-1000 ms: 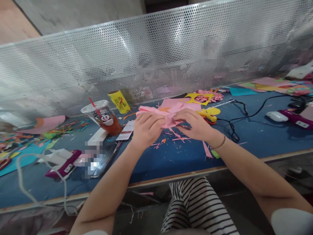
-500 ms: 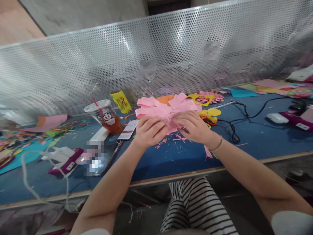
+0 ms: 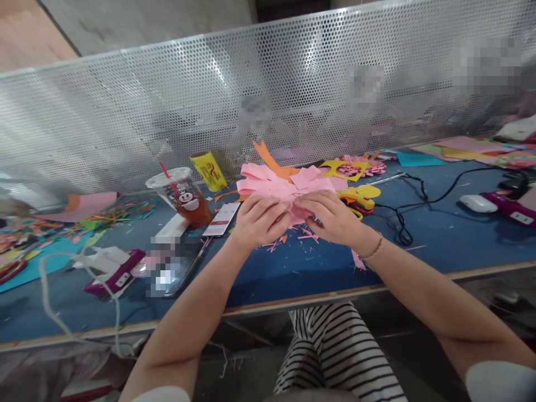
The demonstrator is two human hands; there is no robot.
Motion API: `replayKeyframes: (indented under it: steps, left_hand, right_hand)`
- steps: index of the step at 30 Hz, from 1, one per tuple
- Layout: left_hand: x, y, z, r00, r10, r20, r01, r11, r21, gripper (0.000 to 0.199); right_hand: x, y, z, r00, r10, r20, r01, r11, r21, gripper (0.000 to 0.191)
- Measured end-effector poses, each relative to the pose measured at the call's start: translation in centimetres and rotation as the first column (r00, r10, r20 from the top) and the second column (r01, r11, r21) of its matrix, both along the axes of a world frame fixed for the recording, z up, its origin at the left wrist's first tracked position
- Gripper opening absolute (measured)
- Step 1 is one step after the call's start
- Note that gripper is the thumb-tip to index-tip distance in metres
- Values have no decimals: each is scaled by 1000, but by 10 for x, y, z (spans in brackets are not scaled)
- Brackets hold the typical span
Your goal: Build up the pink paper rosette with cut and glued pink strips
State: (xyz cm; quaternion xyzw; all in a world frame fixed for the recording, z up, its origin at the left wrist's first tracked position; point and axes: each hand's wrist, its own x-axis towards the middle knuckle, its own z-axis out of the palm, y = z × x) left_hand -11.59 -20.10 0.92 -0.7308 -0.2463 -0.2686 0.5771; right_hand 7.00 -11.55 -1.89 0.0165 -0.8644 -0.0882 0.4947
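Observation:
Between my two hands is a pink paper flower (image 3: 278, 183) made of looped strips, held up over the table. My left hand (image 3: 260, 222) is closed on its lower left side, fingers bent inward. My right hand (image 3: 330, 216) pinches its lower right side, with the fingertips close to those of the left. The fingers partly cover the flower's near side. Behind it stands a strip of orange paper (image 3: 268, 158) with a notched end. Yellow-handled scissors (image 3: 360, 196) lie just right of the flower.
A plastic drink cup (image 3: 184, 198) with a straw stands left, beside a yellow box (image 3: 209, 171) and a phone (image 3: 184, 273). Purple power strips (image 3: 121, 276) sit at both sides, with a black cable (image 3: 404, 223) on the right. Perforated metal panel (image 3: 293, 84) borders the back.
The orange paper behind the flower now sticks up higher, its notched end in view. The flower's left loops have shifted slightly right. Both hands stay almost in place.

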Motion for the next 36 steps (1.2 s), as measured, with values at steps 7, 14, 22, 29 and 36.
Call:
replayKeyframes:
  steps: [7, 14, 22, 29, 36]
  left_hand:
    - [-4, 1, -5, 995, 67, 73, -59, 993, -106, 13]
    - [-8, 3, -9, 981, 83, 175, -47, 978, -204, 12]
    - [-6, 4, -8, 987, 65, 146, -51, 994, -100, 14]
    - [2, 1, -5, 984, 146, 107, -139, 988, -70, 10]
    - [-8, 9, -11, 952, 170, 253, -111, 967, -230, 15]
  right_hand:
    - [0, 0, -1, 999, -36, 24, 36, 999, 3, 32]
    - [0, 0, -5, 997, -79, 5, 79, 995, 55, 37]
    - [-1, -5, -8, 985, -173, 17, 170, 979, 115, 43]
    - [-5, -8, -8, 986, -163, 18, 163, 986, 37, 49]
    - [-1, -1, -3, 1000, 12, -8, -14, 966, -257, 52]
